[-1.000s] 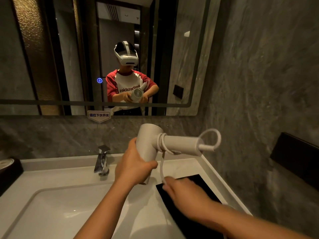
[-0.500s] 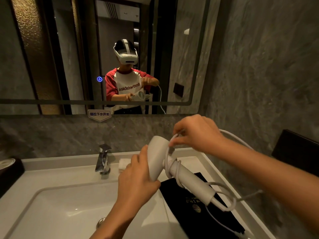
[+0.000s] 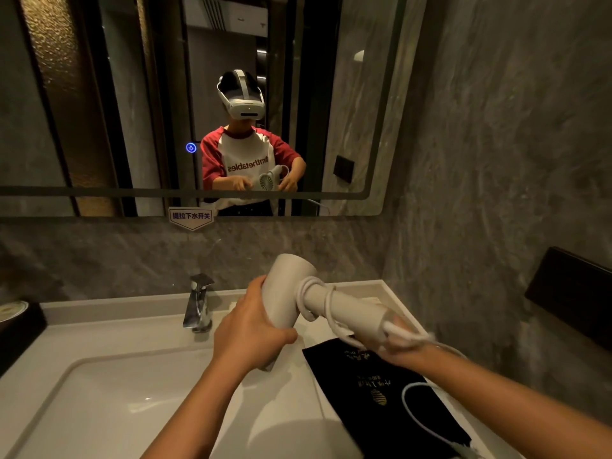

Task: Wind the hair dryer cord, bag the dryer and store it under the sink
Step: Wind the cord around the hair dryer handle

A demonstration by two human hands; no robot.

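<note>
A white hair dryer [image 3: 344, 304] is held above the counter, its handle pointing right. My left hand [image 3: 248, 329] grips the dryer's barrel. Its white cord [image 3: 318, 293] loops a few turns around the handle near the barrel. My right hand [image 3: 400, 342] is closed on the cord at the handle's end, blurred by motion. A slack length of cord [image 3: 417, 415] trails over the black storage bag [image 3: 381, 399], which lies flat on the counter with gold print on it.
A white basin [image 3: 99, 409] fills the lower left, with a chrome tap [image 3: 198, 306] behind it. A grey stone wall stands close on the right with a black fixture [image 3: 569, 293]. A dark box [image 3: 16, 329] sits at the far left. The mirror [image 3: 132, 111] hangs above.
My right hand has come down from above the barrel to the handle's end, carrying the cord with it. The dryer's handle has tilted up nearer to level. One more loop lies on the handle.
</note>
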